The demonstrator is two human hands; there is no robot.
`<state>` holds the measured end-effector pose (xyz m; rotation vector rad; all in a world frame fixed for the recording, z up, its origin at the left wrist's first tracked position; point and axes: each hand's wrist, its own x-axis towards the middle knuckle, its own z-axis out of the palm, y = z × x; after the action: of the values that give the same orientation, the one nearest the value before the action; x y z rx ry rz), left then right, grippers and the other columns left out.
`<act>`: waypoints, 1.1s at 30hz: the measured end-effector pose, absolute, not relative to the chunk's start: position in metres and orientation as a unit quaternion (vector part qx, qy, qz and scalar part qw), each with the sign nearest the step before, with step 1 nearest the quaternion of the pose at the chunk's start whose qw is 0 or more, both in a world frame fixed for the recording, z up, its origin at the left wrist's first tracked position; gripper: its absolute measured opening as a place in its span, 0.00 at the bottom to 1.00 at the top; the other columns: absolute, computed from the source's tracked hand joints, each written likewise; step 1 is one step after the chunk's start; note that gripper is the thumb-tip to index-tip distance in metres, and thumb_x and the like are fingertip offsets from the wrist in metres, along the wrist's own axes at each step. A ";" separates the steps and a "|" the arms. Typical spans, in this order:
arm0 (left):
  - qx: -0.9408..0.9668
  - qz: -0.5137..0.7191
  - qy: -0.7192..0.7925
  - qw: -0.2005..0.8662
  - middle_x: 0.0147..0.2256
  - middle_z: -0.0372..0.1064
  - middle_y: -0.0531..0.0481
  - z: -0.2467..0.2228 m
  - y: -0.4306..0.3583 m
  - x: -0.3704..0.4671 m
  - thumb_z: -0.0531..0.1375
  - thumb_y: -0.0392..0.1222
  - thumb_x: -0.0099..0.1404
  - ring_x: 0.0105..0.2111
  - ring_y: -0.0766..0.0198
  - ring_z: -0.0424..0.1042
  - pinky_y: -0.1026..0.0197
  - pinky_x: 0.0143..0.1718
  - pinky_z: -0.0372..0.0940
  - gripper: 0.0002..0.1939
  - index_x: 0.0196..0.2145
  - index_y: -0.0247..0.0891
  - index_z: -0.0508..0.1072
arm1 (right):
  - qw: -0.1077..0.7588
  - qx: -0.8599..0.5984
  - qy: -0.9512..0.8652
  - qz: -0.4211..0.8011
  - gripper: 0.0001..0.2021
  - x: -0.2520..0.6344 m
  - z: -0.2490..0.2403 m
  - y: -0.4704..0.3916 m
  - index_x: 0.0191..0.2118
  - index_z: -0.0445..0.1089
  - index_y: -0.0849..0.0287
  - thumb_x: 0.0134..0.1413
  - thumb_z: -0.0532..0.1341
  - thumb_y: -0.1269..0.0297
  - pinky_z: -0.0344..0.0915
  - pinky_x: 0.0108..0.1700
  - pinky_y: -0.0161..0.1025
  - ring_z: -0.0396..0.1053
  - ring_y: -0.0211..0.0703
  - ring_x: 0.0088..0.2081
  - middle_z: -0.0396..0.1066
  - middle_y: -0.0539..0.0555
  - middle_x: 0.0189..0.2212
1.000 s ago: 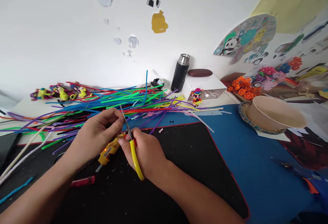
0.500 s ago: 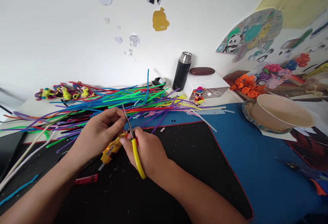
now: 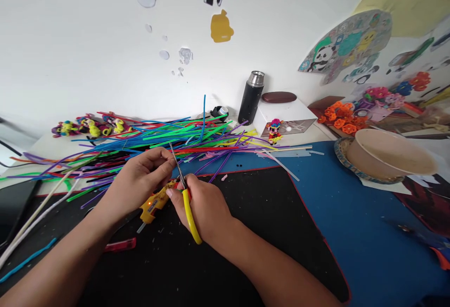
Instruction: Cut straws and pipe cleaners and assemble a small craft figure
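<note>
My right hand (image 3: 207, 204) is wrapped round a pair of scissors (image 3: 190, 218) with yellow handles, the blades pointing up and away from me. The blades reach to the fingertips of my left hand (image 3: 142, 180), which is closed in a pinch. Whatever those fingers hold is too small or hidden to make out. Below both hands a yellow glue gun (image 3: 152, 207) with a lit orange light lies on the black mat (image 3: 246, 241); a clear glue stick pokes from its rear. A red, flat object (image 3: 121, 245) lies near my left forearm.
Many coloured pipe cleaners (image 3: 151, 134) are heaped behind the hands. Small fuzzy figures (image 3: 93, 126) sit at the back left. A black flask (image 3: 251, 98), a white box (image 3: 298, 115) and one figure (image 3: 274, 131) stand behind. A beige bowl (image 3: 393, 152) is at right.
The view has shifted slightly, so everything sits a little further right. My hands and the scissors keep nearly the same pose.
</note>
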<state>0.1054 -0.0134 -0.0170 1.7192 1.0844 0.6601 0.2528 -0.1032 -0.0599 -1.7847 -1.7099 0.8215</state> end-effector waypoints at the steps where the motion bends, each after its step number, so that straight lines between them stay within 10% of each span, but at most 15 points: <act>1: 0.705 0.269 0.445 0.482 0.22 0.63 0.58 -0.017 -0.013 0.105 0.68 0.61 0.64 0.21 0.68 0.60 0.64 0.23 0.58 0.21 0.32 0.40 0.72 | 0.264 -0.661 -0.633 0.304 0.17 0.253 -0.060 -0.103 0.48 0.75 0.57 0.76 0.64 0.46 0.63 0.37 0.42 0.86 0.56 0.42 0.87 0.59 0.41; 33: 0.712 0.261 0.452 0.470 0.21 0.63 0.60 -0.025 -0.010 0.106 0.65 0.64 0.65 0.20 0.67 0.60 0.64 0.22 0.59 0.22 0.33 0.42 0.71 | 0.251 -0.660 -0.634 0.316 0.10 0.252 -0.063 -0.102 0.50 0.74 0.57 0.76 0.65 0.56 0.64 0.38 0.41 0.86 0.55 0.44 0.86 0.58 0.44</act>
<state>0.1058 -0.0095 -0.0252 1.7439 1.1083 0.6387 0.2517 -0.1024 -0.0630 -1.7949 -1.7254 0.8592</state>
